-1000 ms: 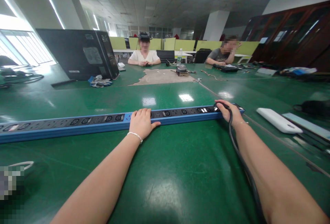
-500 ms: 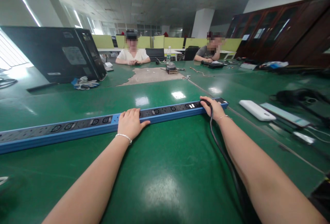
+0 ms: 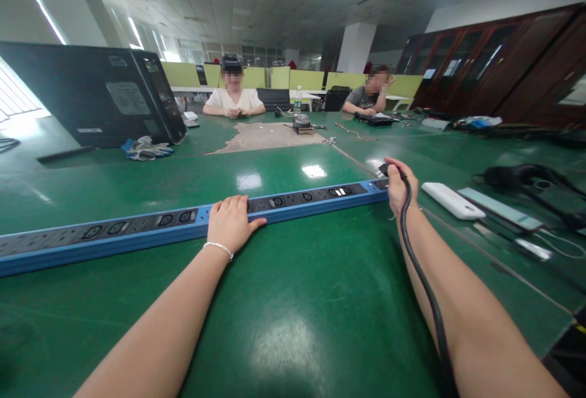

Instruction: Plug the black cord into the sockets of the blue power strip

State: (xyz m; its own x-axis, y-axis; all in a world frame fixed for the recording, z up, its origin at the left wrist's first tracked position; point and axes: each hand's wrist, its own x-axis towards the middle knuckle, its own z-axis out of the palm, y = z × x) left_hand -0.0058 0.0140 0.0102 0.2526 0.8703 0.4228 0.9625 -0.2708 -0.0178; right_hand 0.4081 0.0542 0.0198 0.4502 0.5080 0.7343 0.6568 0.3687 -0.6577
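A long blue power strip (image 3: pixel 315 206) with black sockets lies across the green table, running from the left edge to my right hand. My left hand (image 3: pixel 229 222) grips it near its middle, fingers over the top and thumb along the near side. Above the strip's right end, my right hand (image 3: pixel 403 189) holds a black power plug (image 3: pixel 383 170) between thumb and fingers. The plug is out of the sockets, its prongs pointing up and left. From it a thick black cable (image 3: pixel 423 279) hangs down along my right forearm.
On the right lie a white power bank (image 3: pixel 452 201), a phone-like slab (image 3: pixel 501 207) and a black strap-like bundle (image 3: pixel 526 178). At the left, gloves (image 3: pixel 146 149) lie by a black computer case (image 3: pixel 91 96). Two people sit across the table.
My right hand has lifted the plug off the strip's sockets and moved right with it, the cable following. My left hand stays on the strip.
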